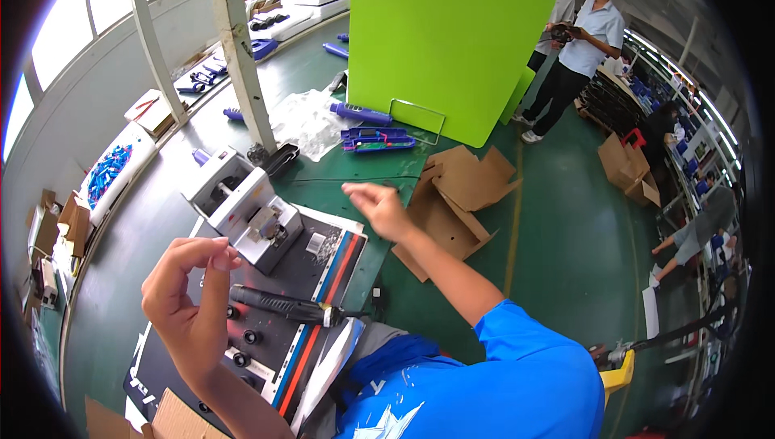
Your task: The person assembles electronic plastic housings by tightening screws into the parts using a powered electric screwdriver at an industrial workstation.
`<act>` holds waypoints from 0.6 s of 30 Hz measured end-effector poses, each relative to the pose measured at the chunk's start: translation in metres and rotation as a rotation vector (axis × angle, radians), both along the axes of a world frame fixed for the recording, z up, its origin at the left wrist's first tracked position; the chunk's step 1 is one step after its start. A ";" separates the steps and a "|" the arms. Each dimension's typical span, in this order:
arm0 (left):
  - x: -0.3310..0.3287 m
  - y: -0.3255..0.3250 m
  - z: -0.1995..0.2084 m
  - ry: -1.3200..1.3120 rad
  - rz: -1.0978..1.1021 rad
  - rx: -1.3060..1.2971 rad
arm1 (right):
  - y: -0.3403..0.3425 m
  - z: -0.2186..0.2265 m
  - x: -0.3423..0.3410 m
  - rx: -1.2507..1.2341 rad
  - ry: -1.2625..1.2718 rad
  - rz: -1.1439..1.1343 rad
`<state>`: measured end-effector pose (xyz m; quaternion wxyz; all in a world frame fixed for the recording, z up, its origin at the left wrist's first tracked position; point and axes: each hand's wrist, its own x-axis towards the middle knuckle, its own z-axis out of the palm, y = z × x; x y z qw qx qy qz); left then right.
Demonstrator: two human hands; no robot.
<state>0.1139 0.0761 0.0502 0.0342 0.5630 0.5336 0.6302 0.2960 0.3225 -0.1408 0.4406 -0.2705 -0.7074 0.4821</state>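
My left hand (pixel 190 302) is raised over the dark mat (pixel 311 265), thumb and fingertips pressed together; whatever is between them, if anything, is too small to make out. Just beyond it stands a grey-white bench machine (pixel 250 209) with a metal clamp on its front. My right hand (pixel 379 209) hovers past the mat's right edge, fingers stretched out and holding nothing. Between my forearms lies a black corded power screwdriver (pixel 282 303). Several small black ring-shaped parts (pixel 252 336) rest near it. Metal shavings (pixel 327 250) are scattered beside the machine.
Purple tool housings (pixel 378 139) and a clear plastic bag (pixel 307 120) lie on the green bench beyond. An opened cardboard box (pixel 452 205) sits right of my right hand. A tall green panel (pixel 452 43) rises behind. Two people (pixel 593 35) stand at the far right.
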 end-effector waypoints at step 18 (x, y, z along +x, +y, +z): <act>0.063 0.188 -0.202 0.797 0.138 -0.843 | -0.083 -0.064 0.022 -1.433 0.985 0.034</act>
